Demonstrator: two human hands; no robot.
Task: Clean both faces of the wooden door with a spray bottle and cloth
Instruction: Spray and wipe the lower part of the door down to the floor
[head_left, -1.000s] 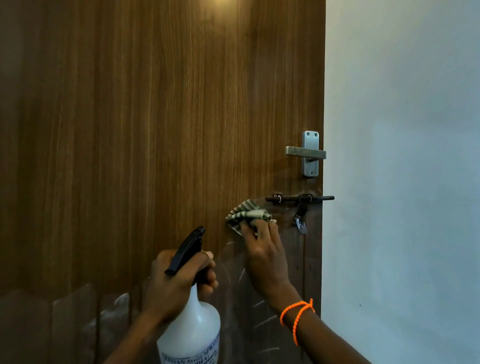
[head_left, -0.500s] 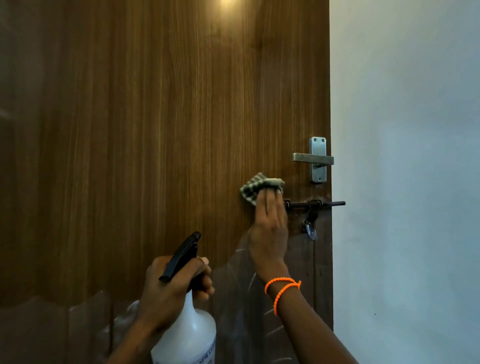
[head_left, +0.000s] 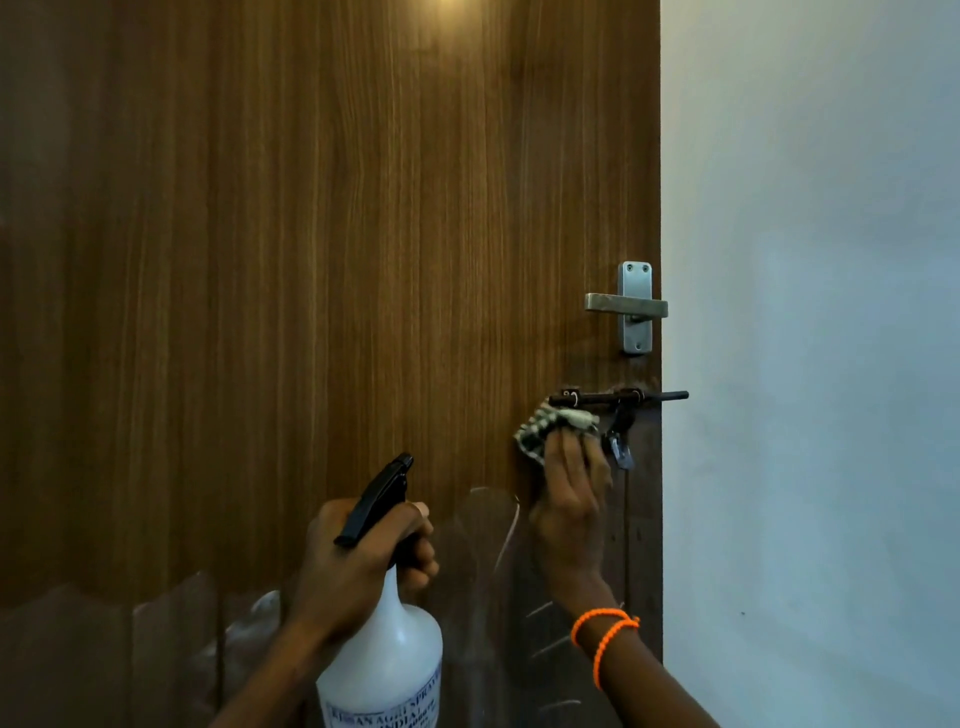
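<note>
- Risk: the cloth (head_left: 553, 427), wiping just below the sliding bolt (head_left: 618, 398), could snag on the bolt's hanging latch.
- The right hand (head_left: 571, 499) presses the cloth flat against the wooden door (head_left: 332, 260), fingers straight.
- The left hand (head_left: 358, 561), left of the bolt and lower, grips the spray bottle (head_left: 384, 660); its long axis stands near upright, nozzle aimed up at the door.
</note>
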